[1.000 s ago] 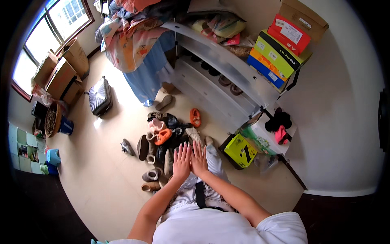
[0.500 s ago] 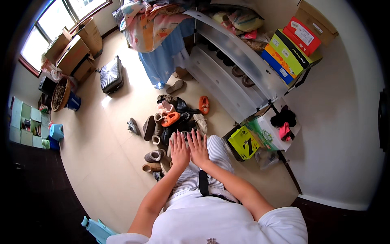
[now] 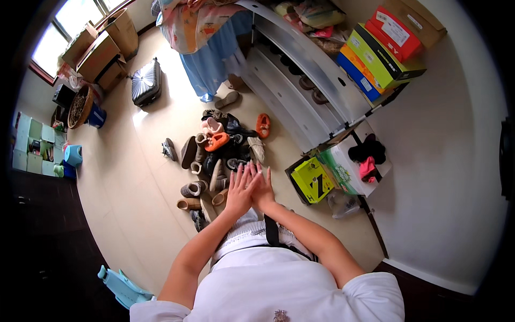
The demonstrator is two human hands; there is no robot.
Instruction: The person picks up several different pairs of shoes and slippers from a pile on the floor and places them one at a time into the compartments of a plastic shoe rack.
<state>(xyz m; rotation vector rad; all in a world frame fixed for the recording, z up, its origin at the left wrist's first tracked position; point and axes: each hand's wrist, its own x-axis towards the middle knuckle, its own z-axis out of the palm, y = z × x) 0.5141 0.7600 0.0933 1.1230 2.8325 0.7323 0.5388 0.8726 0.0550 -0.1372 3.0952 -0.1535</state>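
My left hand (image 3: 240, 194) and my right hand (image 3: 262, 192) meet in front of my body, fingers stretched out and pointing away from me. The left fingers partly overlap the right ones; neither hand holds anything. Beyond the fingertips a heap of mixed shoes lies on the floor. In it are an orange slipper (image 3: 216, 141), a pink slipper (image 3: 212, 126) and a beige shoe (image 3: 256, 149). A second orange slipper (image 3: 263, 126) lies just right of the heap. Left of my wrists are a grey fur-lined boot (image 3: 193, 188) and a tan shoe (image 3: 189, 204). My hands hide the heap's near edge.
A translucent shoe cabinet (image 3: 300, 96) with a flap tilted open stands right of the heap, with shoes inside. Shoe boxes (image 3: 375, 64) are stacked on it. A yellow-green box (image 3: 313, 180) sits near my right. A suitcase (image 3: 146, 83) and cardboard boxes (image 3: 99, 56) are far left.
My hands were side by side with fingers extended; now the left fingers overlap the right. The view has shifted, and more shoes show left of my hands.
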